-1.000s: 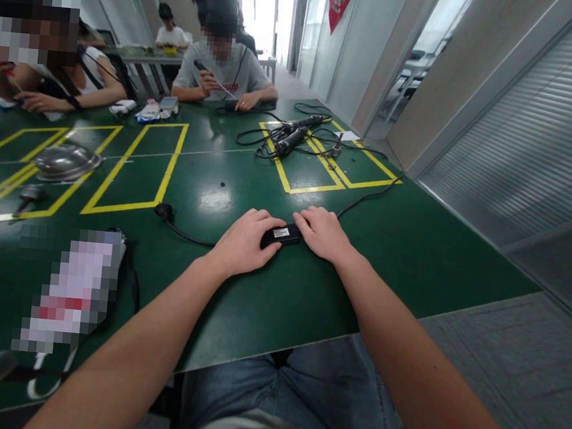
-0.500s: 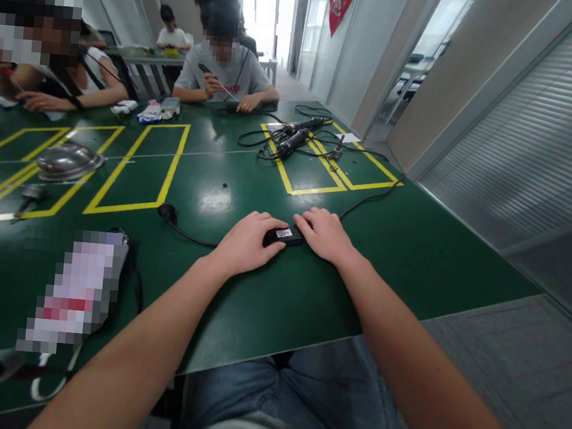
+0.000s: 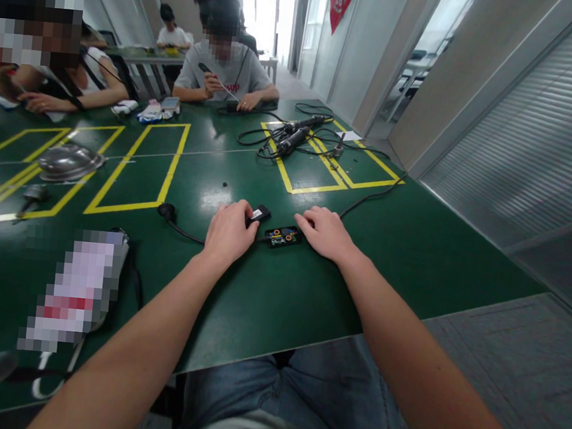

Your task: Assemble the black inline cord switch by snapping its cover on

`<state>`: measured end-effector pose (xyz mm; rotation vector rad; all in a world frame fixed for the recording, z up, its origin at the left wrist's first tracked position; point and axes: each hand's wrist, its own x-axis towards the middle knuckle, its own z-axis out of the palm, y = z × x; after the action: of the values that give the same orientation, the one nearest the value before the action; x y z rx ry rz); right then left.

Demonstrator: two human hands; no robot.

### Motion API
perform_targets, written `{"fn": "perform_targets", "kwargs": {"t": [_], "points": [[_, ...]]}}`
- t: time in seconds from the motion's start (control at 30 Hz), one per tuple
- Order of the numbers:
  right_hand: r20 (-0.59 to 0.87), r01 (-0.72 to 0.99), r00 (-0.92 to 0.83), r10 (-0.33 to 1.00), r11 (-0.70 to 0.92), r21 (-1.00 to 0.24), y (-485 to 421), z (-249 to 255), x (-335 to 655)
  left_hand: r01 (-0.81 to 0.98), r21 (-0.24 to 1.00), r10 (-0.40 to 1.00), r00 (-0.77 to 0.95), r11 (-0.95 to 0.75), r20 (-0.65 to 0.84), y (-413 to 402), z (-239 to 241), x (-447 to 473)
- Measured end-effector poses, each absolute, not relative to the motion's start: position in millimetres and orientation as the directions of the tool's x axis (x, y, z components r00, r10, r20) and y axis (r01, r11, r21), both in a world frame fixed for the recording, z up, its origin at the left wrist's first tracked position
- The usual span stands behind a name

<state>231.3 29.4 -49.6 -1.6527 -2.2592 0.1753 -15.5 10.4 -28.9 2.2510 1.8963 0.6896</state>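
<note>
A small black adapter case lies opened on the green table [image 3: 309, 290]. My left hand [image 3: 228, 231] grips its black lid [image 3: 258, 214], which has a white label and is lifted off to the left. The lower half [image 3: 283, 236] stays on the table and shows a circuit board with coloured parts. My right hand [image 3: 325, 233] rests with bent fingers against that lower half's right end, holding it down. A black cable [image 3: 372, 197] runs from under my right hand toward the back right, and another cable with a plug [image 3: 166, 213] leads off to the left.
Yellow tape boxes [image 3: 134, 168] mark the table. Black electric screwdrivers with tangled cords [image 3: 292, 138] lie at the back centre, a metal bowl [image 3: 68, 161] at left, a blurred package [image 3: 76, 289] near left. Two people sit at the far side working; another sits further back.
The case was closed under both hands. My left hand has now pulled the lid up and to the left, uncovering the circuit board; my right hand has stayed put.
</note>
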Motion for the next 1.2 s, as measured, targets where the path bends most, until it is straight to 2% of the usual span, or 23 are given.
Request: {"fn": "perform_targets", "kwargs": {"t": [0.13, 0.17, 0.27, 0.43, 0.83, 1.0, 1.2], "points": [[0.203, 0.894, -0.277, 0.939, 0.329, -0.304, 27.8, -48.0, 230.8, 0.927, 0.284, 0.945, 0.161, -0.243, 0.284, 0.4, -15.3, -5.8], [0.206, 0.893, -0.278, 0.938, 0.331, -0.305, 27.4, -47.7, 230.7, 0.941, 0.205, 0.946, 0.219, -0.269, 0.24, -2.5, -11.6, -3.0], [0.218, 0.889, -0.282, 0.934, 0.34, -0.305, 25.8, -47.0, 229.9, 0.929, 0.147, 0.938, 0.323, -0.339, 0.122, -10.4, -4.1, 4.0], [0.241, 0.888, -0.28, 0.929, 0.346, -0.303, 22.7, -47.3, 228.9, 0.941, 0.123, 0.949, 0.316, -0.316, 0.02, -16.1, -4.7, 9.2], [0.259, 0.887, -0.229, 0.938, 0.311, -0.342, 22.2, -47.4, 231.3, 0.952, 0.177, 0.966, 0.256, -0.248, -0.025, -10.2, -2.5, 6.7], [0.252, 0.891, -0.241, 0.937, 0.316, -0.325, 23.1, -48.2, 229.8, 0.952, 0.157, 0.964, 0.266, -0.263, 0.001, -11.0, -5.1, 7.3], [0.253, 0.905, -0.227, 0.94, 0.3, -0.303, 25.5, -48.4, 228.9, 0.941, 0.144, 0.95, 0.292, -0.306, 0.109, -10.3, -4.0, 4.7]]}}
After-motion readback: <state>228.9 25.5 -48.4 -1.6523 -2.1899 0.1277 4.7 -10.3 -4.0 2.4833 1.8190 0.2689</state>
